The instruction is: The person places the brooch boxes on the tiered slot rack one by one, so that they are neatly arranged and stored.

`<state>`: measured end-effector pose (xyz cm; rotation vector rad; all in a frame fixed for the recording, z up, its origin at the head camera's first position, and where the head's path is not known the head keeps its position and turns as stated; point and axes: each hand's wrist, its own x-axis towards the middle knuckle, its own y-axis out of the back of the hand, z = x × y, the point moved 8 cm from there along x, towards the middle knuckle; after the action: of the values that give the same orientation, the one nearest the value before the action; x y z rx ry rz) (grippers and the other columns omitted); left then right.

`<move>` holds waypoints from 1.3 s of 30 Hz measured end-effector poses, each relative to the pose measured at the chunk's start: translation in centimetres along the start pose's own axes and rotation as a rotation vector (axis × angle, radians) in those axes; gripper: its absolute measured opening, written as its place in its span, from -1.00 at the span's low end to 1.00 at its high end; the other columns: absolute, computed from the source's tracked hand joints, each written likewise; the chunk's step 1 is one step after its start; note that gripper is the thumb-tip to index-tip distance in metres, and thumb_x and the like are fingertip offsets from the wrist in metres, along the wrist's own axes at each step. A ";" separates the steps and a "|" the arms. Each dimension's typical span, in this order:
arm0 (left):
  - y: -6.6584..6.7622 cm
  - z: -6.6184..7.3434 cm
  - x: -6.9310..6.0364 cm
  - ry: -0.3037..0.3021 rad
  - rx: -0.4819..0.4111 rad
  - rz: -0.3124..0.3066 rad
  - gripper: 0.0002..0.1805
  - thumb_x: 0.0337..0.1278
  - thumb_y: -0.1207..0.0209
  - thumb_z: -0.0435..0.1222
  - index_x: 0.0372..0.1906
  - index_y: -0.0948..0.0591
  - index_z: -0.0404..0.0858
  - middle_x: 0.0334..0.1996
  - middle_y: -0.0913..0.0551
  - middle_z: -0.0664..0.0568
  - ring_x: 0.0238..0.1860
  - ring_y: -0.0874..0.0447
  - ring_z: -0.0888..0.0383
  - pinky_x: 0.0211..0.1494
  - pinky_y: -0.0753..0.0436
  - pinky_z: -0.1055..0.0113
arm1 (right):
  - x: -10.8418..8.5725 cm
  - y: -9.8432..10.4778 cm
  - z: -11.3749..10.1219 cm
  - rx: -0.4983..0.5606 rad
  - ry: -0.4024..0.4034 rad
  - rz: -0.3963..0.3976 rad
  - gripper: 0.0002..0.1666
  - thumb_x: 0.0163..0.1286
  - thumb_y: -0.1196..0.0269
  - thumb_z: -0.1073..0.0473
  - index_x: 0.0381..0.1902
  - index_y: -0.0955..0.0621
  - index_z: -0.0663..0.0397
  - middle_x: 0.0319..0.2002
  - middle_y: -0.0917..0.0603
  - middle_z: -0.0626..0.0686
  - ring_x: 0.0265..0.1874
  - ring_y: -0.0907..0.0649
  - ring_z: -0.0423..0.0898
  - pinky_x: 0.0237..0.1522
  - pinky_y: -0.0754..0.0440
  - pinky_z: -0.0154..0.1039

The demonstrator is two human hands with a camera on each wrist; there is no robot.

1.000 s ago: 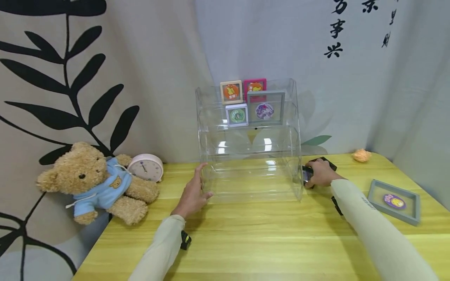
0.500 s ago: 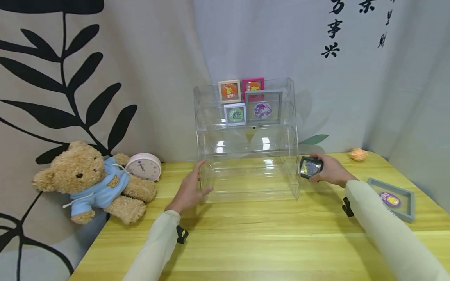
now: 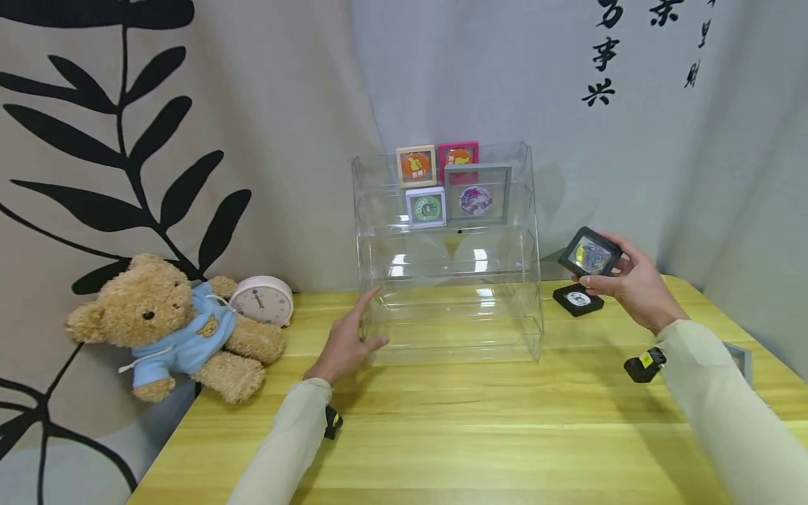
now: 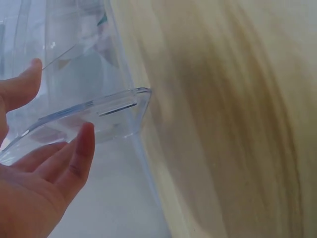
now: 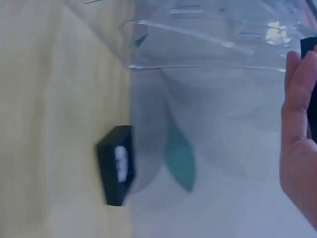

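Observation:
My right hand [image 3: 644,291] pinches a square black display frame [image 3: 591,254] between thumb and fingers, raised over the table and tilted. It has a clear window with a blue and yellow round piece inside. Beneath it, a second black frame [image 3: 578,299] with a white oval lies flat, right of the clear tiered acrylic rack [image 3: 442,355]. My left hand [image 3: 344,345] is at the rack's left side. In the left wrist view, its thumb and fingers [image 4: 83,148] lie on either side of the clear side panel [image 4: 94,105], without visibly squeezing it.
Small frames stand on the rack's upper tiers: beige [image 3: 416,166], pink [image 3: 459,151], white [image 3: 426,207] and grey [image 3: 508,193]. A teddy bear [image 3: 183,330] and a pink clock [image 3: 262,301] sit left. My right sleeve mostly covers another grey frame [image 3: 743,361]. A curtain hangs behind.
My right hand has lifted the held black frame up and to the right from beside the rack, uncovering the second black frame. My left hand stays by the rack's left side.

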<state>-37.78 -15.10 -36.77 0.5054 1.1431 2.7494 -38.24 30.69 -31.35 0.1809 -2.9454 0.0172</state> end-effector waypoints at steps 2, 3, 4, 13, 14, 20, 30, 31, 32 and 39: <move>0.0 -0.1 -0.1 0.013 -0.002 0.008 0.11 0.08 -0.44 -0.29 0.51 -0.01 0.50 0.55 -0.26 -0.10 0.37 -0.46 -0.32 0.30 -0.53 -0.31 | 0.1 -0.5 -1.3 -0.001 0.027 0.003 0.07 0.29 -0.32 0.48 0.58 -0.11 -0.27 0.06 -0.51 -0.05 -0.22 -0.81 -0.12 -0.18 -0.79 -0.33; 0.1 -0.1 -0.1 0.022 -0.005 0.011 0.11 0.08 -0.44 -0.28 0.51 -0.02 0.51 0.55 -0.26 -0.10 0.36 -0.47 -0.31 0.29 -0.54 -0.30 | 0.2 -0.9 -1.9 -0.014 0.045 -0.007 0.07 0.28 -0.32 0.49 0.58 -0.12 -0.25 0.06 -0.50 -0.04 -0.22 -0.81 -0.12 -0.18 -0.79 -0.32; 0.1 -0.1 -0.1 0.022 -0.002 0.014 0.10 0.08 -0.44 -0.29 0.51 -0.02 0.49 0.55 -0.25 -0.10 0.35 -0.48 -0.32 0.28 -0.55 -0.30 | 0.4 -1.3 -2.5 -0.034 0.062 -0.015 0.07 0.27 -0.32 0.50 0.57 -0.13 -0.23 0.07 -0.51 -0.04 -0.21 -0.81 -0.12 -0.18 -0.80 -0.30; 0.2 -0.1 0.1 0.022 0.008 0.019 0.09 0.04 -0.46 -0.29 0.51 -0.07 0.44 0.48 -0.34 -0.24 0.31 -0.53 -0.32 0.28 -0.55 -0.30 | 2.1 -7.7 -7.2 -0.447 0.162 -0.091 0.08 0.20 -0.39 0.49 0.55 -0.21 -0.26 0.29 -0.41 0.07 0.02 -0.71 -0.03 -0.12 -0.79 -0.26; 0.3 -0.1 0.1 0.025 0.009 0.021 0.09 0.04 -0.46 -0.29 0.51 -0.07 0.45 0.47 -0.36 -0.25 0.31 -0.53 -0.31 0.28 -0.55 -0.30 | 2.5 -8.7 -7.6 -0.496 0.178 -0.104 0.09 0.19 -0.38 0.50 0.55 -0.22 -0.26 0.31 -0.39 0.13 0.06 -0.69 0.07 -0.08 -0.78 -0.22; 0.2 -0.2 0.2 0.021 0.006 0.028 0.07 0.03 -0.46 -0.31 0.50 -0.10 0.40 0.48 -0.35 -0.26 0.30 -0.53 -0.32 0.26 -0.56 -0.32 | 5.1 -13.6 -8.4 -0.717 0.293 -0.155 0.07 0.16 -0.35 0.56 0.52 -0.28 -0.24 0.25 -0.45 0.29 0.11 -0.66 0.33 0.00 -0.77 0.06; -0.4 -0.3 0.1 0.035 -0.002 0.023 0.05 0.05 -0.45 -0.32 0.49 -0.11 0.41 0.51 -0.30 -0.18 0.30 -0.54 -0.30 0.26 -0.56 -0.31 | 7.8 -17.1 -7.1 -0.932 0.391 -0.130 0.02 0.11 -0.34 0.57 0.47 -0.36 -0.22 0.28 -0.55 0.28 0.12 -0.60 0.23 0.03 -0.70 0.17; -0.3 -0.3 0.1 0.036 0.001 0.025 0.05 0.04 -0.45 -0.32 0.49 -0.11 0.41 0.51 -0.31 -0.18 0.30 -0.54 -0.30 0.25 -0.57 -0.31 | 8.0 -17.3 -7.0 -0.932 0.383 -0.135 0.02 0.12 -0.33 0.57 0.47 -0.36 -0.23 0.31 -0.53 0.29 0.18 -0.58 0.25 0.08 -0.68 0.21; -0.3 -0.3 0.1 0.038 0.005 0.025 0.05 0.04 -0.45 -0.31 0.49 -0.11 0.41 0.51 -0.32 -0.19 0.29 -0.55 -0.30 0.25 -0.57 -0.31 | 8.1 -17.5 -6.8 -0.935 0.375 -0.138 0.01 0.13 -0.32 0.57 0.47 -0.35 -0.25 0.33 -0.51 0.29 0.23 -0.55 0.26 0.12 -0.66 0.22; -0.1 -0.3 0.1 0.046 0.003 0.034 0.05 0.03 -0.45 -0.32 0.48 -0.12 0.42 0.51 -0.32 -0.19 0.30 -0.53 -0.33 0.25 -0.56 -0.33 | 8.9 -19.2 -5.5 -0.927 0.354 -0.191 0.01 0.15 -0.24 0.58 0.49 -0.33 -0.24 0.34 -0.50 0.29 0.21 -0.54 0.25 0.16 -0.61 0.19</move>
<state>-37.93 -15.21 -36.98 0.4685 1.1601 2.8027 -43.56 10.74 -24.26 0.2713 -2.2804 -1.1651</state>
